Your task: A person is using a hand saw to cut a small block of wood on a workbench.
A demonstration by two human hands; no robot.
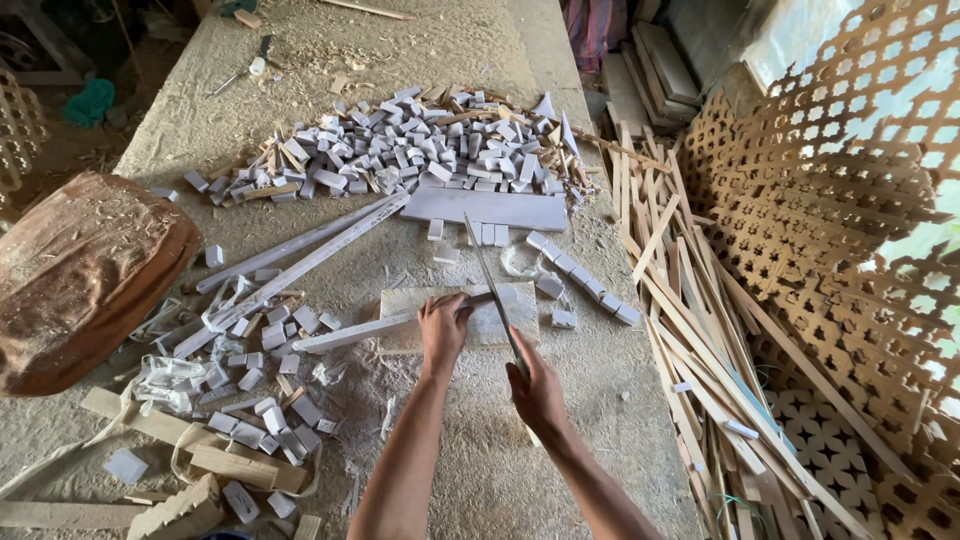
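Note:
My left hand [443, 325] presses a long white strip [345, 335] down on a flat stone-like block [497, 320] in the middle of the floor. My right hand [537, 392] grips the handle of a thin hand saw [490, 285] whose blade runs forward across the strip beside my left fingers. Short white cut pieces [585, 285] lie in a row to the right of the block.
A large heap of small white blocks [400, 150] lies ahead, with a white board [490, 208] in front of it. More white strips [300, 250] and scattered pieces lie left. A brown sack-like bundle [80, 270] sits far left. Wooden slats [690, 330] and lattice panels [830, 220] fill the right.

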